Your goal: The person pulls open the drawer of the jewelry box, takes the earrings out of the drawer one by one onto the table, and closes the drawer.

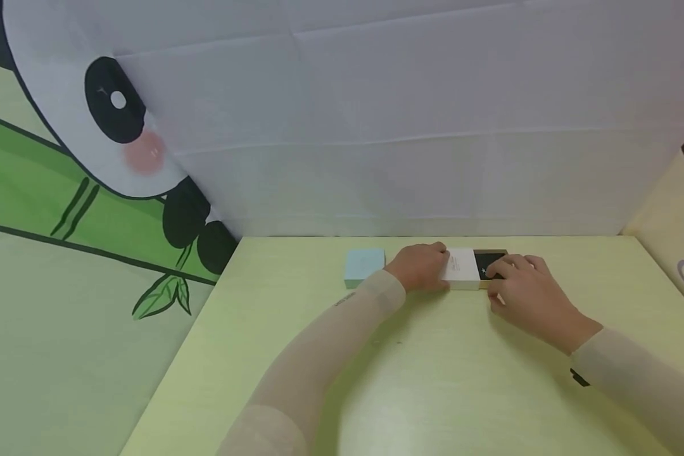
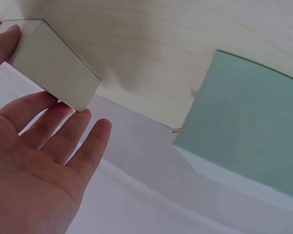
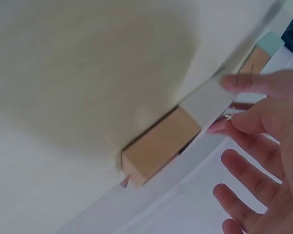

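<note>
A white box sleeve lies near the back of the table, with a tan drawer slid partly out of its right end. Black lining shows inside that drawer. My left hand grips the sleeve's left end, thumb on the near side and fingers at the far side. Over the drawer, my right hand pinches a small shiny silvery piece between thumb and forefinger; its exact kind I cannot tell. The other right fingers are spread loosely.
A pale blue-green box sits left of the white sleeve, beside my left wrist. Behind the pale wooden table hangs a white cloth. A printed panda and bamboo cloth covers the left side.
</note>
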The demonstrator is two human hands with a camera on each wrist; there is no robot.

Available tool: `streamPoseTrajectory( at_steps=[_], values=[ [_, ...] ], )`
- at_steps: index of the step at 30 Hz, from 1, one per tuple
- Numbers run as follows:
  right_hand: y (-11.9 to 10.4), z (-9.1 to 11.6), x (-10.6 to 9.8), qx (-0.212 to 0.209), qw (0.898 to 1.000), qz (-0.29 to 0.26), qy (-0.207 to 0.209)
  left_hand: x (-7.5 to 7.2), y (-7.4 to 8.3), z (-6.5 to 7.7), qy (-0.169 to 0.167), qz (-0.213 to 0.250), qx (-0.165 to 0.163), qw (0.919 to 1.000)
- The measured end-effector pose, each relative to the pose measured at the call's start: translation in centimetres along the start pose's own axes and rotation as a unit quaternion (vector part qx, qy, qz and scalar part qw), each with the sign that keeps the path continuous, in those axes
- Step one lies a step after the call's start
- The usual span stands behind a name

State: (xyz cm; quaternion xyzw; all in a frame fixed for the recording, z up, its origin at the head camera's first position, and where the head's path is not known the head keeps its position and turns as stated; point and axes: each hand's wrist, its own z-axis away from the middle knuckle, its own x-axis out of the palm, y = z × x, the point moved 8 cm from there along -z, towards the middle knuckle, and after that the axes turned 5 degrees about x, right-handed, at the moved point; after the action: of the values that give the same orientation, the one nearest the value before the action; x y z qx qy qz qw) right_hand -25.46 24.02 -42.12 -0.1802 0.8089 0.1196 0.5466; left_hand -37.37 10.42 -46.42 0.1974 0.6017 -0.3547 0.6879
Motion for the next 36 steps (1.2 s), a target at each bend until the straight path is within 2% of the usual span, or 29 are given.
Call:
streamPoseTrajectory(
  at_steps=[9, 13, 30, 36],
  values=[
    [-3.2, 2.8, 1.5, -0.054, 0.998, 0.003, 0.011, -0.1, -0.2, 0.1, -0.004, 0.001, -0.007, 1.0000],
    [-3.9, 3.3, 2.6, -0.067, 0.998, 0.011, -0.001, 0.0, -0.2, 0.0, -0.005, -0.004, -0.005, 1.0000],
    [-4.5, 3.6, 3.2, -0.060, 0.998, 0.017, -0.018, 0.1, 0.1, -0.2, -0.011, -0.005, -0.006, 0.9999],
    [-4.3, 3.6, 2.6, -0.053, 0.998, 0.015, -0.005, 0.0, 0.1, -0.2, -0.011, -0.006, -0.007, 0.9999]
  ],
)
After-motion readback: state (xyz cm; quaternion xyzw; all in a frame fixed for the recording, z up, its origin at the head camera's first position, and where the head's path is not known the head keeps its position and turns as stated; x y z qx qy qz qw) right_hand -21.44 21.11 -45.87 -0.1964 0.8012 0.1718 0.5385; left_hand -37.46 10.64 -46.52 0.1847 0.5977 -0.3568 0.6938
